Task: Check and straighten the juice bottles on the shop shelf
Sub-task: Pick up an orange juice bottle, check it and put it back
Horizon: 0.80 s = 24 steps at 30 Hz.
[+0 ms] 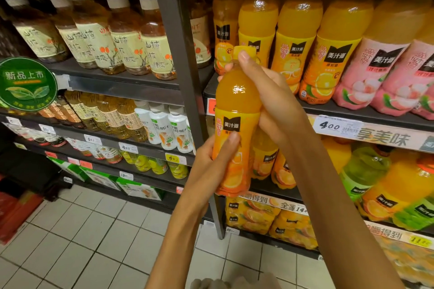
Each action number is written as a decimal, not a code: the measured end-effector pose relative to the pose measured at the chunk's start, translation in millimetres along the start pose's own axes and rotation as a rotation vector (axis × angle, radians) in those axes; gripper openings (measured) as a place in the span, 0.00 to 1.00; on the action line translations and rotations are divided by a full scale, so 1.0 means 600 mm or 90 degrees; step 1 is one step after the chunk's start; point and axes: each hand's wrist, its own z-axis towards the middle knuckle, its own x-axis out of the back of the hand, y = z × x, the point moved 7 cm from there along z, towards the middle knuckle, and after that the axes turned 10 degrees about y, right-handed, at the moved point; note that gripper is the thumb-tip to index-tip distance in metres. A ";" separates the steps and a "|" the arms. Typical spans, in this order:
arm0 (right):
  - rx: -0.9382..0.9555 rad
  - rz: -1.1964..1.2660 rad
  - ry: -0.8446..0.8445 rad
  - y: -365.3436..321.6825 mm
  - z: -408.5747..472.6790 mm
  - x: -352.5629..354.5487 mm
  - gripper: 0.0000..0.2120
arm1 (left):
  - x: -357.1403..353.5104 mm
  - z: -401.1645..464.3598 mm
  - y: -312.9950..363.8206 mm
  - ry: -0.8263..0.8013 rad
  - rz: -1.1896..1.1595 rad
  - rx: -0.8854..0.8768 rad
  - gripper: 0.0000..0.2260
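As both hands grip, orange juice bottle (237,110) upright, cap up

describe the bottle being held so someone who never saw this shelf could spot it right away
Start at the dark upright post between the two shelf bays. Just right of it, in front of the shelves, the orange juice bottle is gripped by the left hand low and the right hand at the neck. Its neighbours all stand on shelves.

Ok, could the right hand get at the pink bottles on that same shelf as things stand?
Probably not yet: the right hand is gripping the neck of the orange juice bottle, which the left hand also holds. The pink bottles stand unobstructed at the shelf front, so once freed, likely yes.
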 end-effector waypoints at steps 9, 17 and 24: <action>-0.092 0.174 -0.112 0.020 -0.009 -0.015 0.16 | -0.024 -0.017 -0.005 -0.122 -0.159 0.096 0.37; -0.014 0.050 -0.012 0.004 0.002 0.013 0.12 | -0.015 -0.015 -0.002 -0.042 0.010 0.028 0.26; -0.154 0.059 0.015 0.021 0.008 0.022 0.21 | -0.030 -0.025 0.000 -0.057 -0.091 0.087 0.20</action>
